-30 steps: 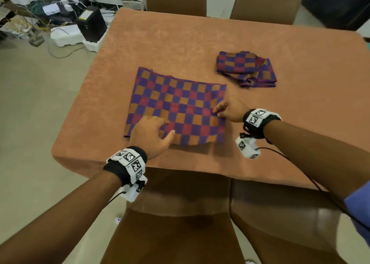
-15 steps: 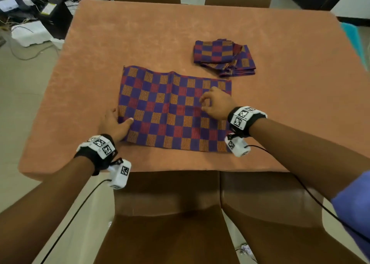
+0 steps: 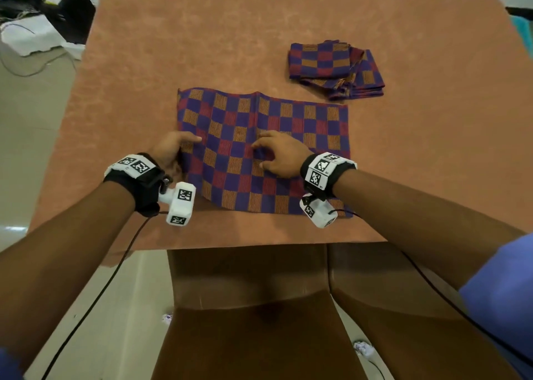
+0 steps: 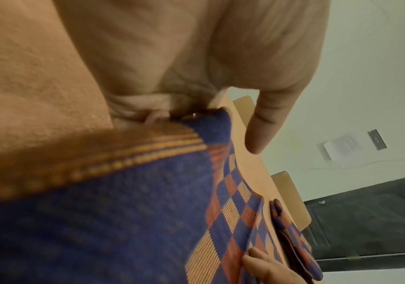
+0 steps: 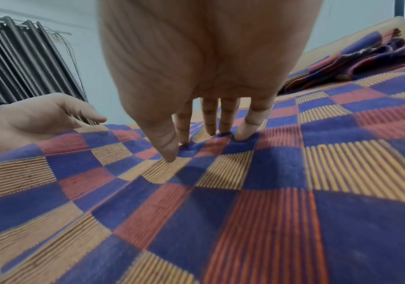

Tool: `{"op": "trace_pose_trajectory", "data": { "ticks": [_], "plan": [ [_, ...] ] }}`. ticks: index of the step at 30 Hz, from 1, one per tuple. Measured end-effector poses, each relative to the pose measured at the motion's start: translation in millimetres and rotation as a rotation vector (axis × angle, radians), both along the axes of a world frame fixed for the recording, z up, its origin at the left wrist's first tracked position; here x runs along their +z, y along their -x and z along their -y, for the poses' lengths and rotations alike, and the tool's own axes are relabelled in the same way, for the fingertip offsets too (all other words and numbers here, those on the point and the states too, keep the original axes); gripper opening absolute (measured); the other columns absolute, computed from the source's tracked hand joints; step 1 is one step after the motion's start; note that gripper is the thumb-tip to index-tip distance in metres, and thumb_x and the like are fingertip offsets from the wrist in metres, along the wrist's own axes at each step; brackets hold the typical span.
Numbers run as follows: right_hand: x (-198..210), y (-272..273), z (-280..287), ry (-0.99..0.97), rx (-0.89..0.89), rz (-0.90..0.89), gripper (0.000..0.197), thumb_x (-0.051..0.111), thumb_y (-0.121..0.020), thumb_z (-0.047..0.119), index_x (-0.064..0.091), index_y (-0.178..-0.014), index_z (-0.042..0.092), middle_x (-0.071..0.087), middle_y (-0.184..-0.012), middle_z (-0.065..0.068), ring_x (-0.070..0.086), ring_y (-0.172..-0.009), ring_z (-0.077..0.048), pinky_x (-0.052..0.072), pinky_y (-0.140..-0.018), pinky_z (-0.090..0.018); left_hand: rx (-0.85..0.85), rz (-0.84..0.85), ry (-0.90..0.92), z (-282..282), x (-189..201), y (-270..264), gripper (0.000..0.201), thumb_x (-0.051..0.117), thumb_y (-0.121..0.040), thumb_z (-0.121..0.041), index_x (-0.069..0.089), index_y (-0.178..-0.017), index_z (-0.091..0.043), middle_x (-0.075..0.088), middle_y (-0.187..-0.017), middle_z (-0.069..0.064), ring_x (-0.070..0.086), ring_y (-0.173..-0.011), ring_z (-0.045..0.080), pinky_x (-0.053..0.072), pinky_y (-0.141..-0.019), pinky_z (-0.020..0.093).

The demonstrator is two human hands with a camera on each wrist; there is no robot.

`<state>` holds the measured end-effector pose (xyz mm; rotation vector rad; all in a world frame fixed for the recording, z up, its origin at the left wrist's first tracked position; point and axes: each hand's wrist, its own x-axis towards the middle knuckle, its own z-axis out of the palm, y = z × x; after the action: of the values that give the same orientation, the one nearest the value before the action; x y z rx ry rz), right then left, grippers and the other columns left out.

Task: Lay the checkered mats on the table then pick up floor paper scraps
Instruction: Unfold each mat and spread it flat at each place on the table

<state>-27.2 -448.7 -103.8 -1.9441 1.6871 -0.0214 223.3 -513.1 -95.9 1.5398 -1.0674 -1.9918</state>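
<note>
Fingertips (image 5: 242, 134) of right hand (image 3: 281, 154) on checkered mat (image 3: 288, 126); left hand's (image 3: 170, 151) grip on its edge, only wrist-view clear.

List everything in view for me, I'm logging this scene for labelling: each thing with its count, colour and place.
spread checkered mat: one, blue, red and orange, flat on the table's near middle.
folded checkered mats: one stack, same colours, beyond the spread mat, to its right.
table: one, covered in orange-brown cloth.
chairs: two brown at the near edge, two more just showing at the far edge.
paper scraps: two, white, on the floor beside the near chairs.
clutter: boxes and cables, black and white, on the floor at far left.
left hand: grips the mat's left edge.
right hand: fingertips press on the mat's middle.
</note>
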Motion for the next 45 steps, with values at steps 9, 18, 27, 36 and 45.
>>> {"op": "trace_pose_trajectory", "data": {
  "ticks": [9, 18, 27, 36, 45],
  "plan": [
    [-2, -2, -23, 0.012, 0.003, -0.025, 0.067, 0.066, -0.083, 0.051, 0.044, -0.143, 0.03, 0.03, -0.157, -0.002, 0.033, -0.142, -0.025, 0.034, -0.111, -0.054, 0.06, 0.163, 0.146, 3, -3, -28, 0.033, 0.062, -0.087, -0.003, 0.056, -0.119, -0.009, 0.063, -0.119, 0.017, 0.064, -0.101, 0.031, 0.05, -0.093, 0.053],
    [-11, -42, -51, 0.006, 0.149, -0.089, 0.085, 0.061, -0.08, 0.066, 0.024, -0.151, 0.037, 0.008, -0.165, -0.003, 0.006, -0.152, -0.025, 0.013, -0.119, -0.057, 0.031, 0.562, 0.342, -27, -7, -101, 0.043, 0.074, -0.078, -0.004, 0.041, -0.102, -0.018, 0.064, -0.114, 0.014, 0.063, -0.1, 0.029, 0.052, -0.086, 0.049],
    [-17, -56, -57, -0.001, 0.104, -0.094, 0.081, 0.058, -0.083, 0.064, 0.023, -0.151, 0.037, 0.004, -0.165, 0.0, 0.001, -0.152, -0.023, 0.004, -0.119, -0.06, -0.272, 1.059, 0.61, -39, -9, -136, 0.068, 0.067, -0.073, -0.007, 0.043, -0.134, -0.023, 0.061, -0.101, 0.017, 0.058, -0.095, 0.039, 0.049, -0.088, 0.047],
    [-20, -26, -50, -0.009, -0.02, -0.178, 0.08, 0.053, -0.084, 0.068, 0.021, -0.151, 0.039, 0.005, -0.165, 0.001, 0.004, -0.152, -0.026, 0.008, -0.118, -0.061, -0.732, 1.159, 0.686, -15, -7, -98, 0.066, 0.057, -0.09, -0.04, 0.031, -0.149, -0.021, 0.021, -0.158, 0.017, 0.021, -0.144, 0.036, 0.017, -0.118, 0.042],
    [-20, -11, -48, -0.029, 0.049, -0.157, 0.077, 0.055, -0.088, 0.058, 0.021, -0.152, 0.036, 0.005, -0.165, 0.001, 0.007, -0.152, -0.024, 0.011, -0.119, -0.056, -0.884, 1.303, 0.638, 9, 13, -80, 0.064, 0.057, -0.089, -0.044, 0.039, -0.141, -0.012, 0.046, -0.141, 0.017, 0.04, -0.129, 0.035, 0.031, -0.107, 0.039]
  ]
}}
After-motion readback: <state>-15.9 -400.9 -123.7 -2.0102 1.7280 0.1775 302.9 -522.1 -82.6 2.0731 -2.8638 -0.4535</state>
